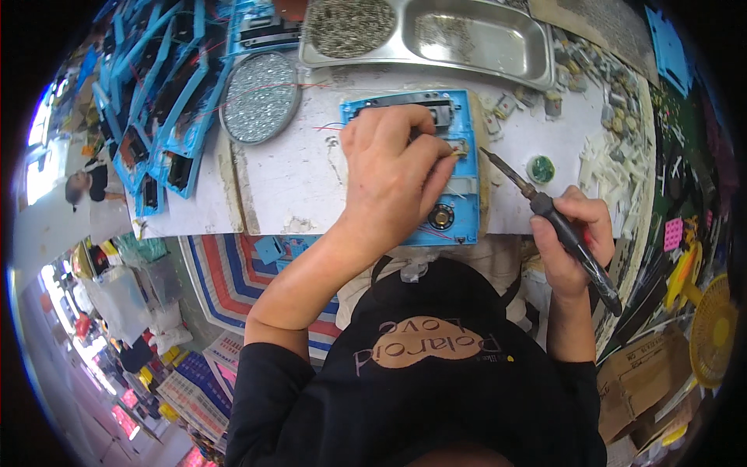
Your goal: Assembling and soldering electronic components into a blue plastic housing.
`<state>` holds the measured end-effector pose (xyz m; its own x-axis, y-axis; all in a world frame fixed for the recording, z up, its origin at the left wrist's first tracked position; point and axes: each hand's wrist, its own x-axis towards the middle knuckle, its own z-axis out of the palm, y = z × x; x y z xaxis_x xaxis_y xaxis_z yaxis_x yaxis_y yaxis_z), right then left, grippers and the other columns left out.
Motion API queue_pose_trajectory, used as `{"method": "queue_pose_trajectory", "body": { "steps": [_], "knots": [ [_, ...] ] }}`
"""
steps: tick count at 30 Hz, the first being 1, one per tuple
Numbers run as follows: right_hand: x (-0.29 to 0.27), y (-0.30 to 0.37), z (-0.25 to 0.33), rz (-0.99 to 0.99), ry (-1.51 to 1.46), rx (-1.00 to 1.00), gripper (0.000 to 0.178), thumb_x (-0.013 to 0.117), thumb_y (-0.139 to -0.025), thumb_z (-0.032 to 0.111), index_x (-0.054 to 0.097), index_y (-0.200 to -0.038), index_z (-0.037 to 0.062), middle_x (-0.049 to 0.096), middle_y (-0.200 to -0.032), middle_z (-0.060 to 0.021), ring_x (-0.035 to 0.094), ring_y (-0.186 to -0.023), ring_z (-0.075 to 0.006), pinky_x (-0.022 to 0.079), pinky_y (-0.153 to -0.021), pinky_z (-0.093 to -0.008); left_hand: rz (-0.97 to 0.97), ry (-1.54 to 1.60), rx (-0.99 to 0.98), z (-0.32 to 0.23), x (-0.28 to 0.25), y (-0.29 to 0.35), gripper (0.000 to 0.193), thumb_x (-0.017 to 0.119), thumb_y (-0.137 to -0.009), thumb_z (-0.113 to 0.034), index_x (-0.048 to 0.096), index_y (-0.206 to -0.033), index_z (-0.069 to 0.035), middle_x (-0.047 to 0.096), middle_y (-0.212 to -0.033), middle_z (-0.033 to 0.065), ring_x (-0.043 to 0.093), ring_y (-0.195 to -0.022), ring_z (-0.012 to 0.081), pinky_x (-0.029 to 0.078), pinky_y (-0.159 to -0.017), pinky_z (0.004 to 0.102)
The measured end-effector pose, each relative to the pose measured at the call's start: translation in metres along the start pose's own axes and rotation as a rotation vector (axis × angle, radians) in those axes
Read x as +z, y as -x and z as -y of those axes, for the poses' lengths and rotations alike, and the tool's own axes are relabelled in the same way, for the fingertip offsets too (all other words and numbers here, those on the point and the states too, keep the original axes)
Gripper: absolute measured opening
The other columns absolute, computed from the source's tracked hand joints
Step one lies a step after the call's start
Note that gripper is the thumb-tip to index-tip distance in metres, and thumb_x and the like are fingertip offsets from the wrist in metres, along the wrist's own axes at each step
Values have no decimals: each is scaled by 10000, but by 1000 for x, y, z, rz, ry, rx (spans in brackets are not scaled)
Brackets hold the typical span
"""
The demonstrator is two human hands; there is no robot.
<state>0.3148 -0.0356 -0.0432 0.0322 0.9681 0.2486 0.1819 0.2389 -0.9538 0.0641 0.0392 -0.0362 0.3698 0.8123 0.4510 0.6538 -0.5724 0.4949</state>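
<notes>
A blue plastic casing [471, 117] lies on the white worktop in front of me, with a black strip-like part at its far end and a small round speaker [441, 216] at its near end. My left hand [393, 167] rests over the casing, thumb and fingers pinched at its right side beside a small brass-coloured part [459, 148]. What the fingertips grip is hidden. In my right hand [580, 233] is a soldering iron [587, 265], its tip pointing up and left, just right of the casing and apart from it. Thin red wires [327, 128] stick out left of the casing.
Blue casings with wires [175, 101] pile up at far left. Beside them stands a round dish of small silvery pieces [261, 97]. A metal tray [498, 43] sits at the back. A small green-filled pot [540, 169], loose grey parts and white plastic pieces [607, 167] lie right.
</notes>
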Motion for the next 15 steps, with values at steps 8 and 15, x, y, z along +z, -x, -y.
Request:
{"method": "queue_pose_trajectory", "body": {
  "steps": [8, 15],
  "knots": [
    [-41, 19, -48, -152, 164, 32, 241, 720, -908, -18, 613, -1123, 3, 599, -1087, -84, 592, -992, -175, 477, -935, -332, -168, 58, 99, 8, 9, -5, 93, 712, -724, -163, 703, -814, -140, 636, -1013, 27, 584, -994, 245, 393, -883, 445],
    [-35, 5, -42, -113, 196, -24, 198, 691, -964, 27, 600, -1133, -20, 592, -1077, -85, 599, -1022, -182, 479, -955, -335, -252, 19, 56, 1, 2, 15, 151, 714, -763, -130, 709, -913, -119, 571, -859, 4, 559, -886, 214, 373, -903, 435]
  ]
}}
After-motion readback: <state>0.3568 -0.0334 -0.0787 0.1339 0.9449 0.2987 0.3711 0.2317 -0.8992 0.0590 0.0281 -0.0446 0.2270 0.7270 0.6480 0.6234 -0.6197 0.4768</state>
